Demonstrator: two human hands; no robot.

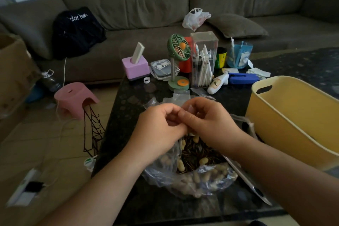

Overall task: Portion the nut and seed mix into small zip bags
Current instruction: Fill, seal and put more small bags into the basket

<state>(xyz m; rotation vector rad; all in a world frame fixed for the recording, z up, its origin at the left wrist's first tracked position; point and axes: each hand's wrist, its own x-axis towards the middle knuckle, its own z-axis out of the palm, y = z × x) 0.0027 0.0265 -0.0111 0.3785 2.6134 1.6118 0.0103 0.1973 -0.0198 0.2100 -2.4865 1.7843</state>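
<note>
Head view. Working over the big clear bag of nut and seed mix (190, 167), lying open at 6 o'clock on the dark table (128, 101). Left hand (157, 124) and right hand (207, 117) meeting at centre, fingers curled, knuckles almost touching, pinching at something small between them. Probably the mouth of a small zip bag (189, 108), though only a sliver of clear plastic showing; hard to tell whether each hand has its own edge.

Step, as judged: opening or sealing one small bag just above the mix. If opening, next move calling for spreading the mouth wide and scooping peanuts and dark seeds in without spilling; if sealing, pressing along the strip.

Count: one big bag of mix; two hands; spare clear bags (180, 95) lying at 12 o'clock beyond the hands, number unclear; one yellow tub (286, 115) at 3 o'clock, contents hidden; one green desk fan (178, 47) at 12 o'clock; no filled small bags showing.
</note>
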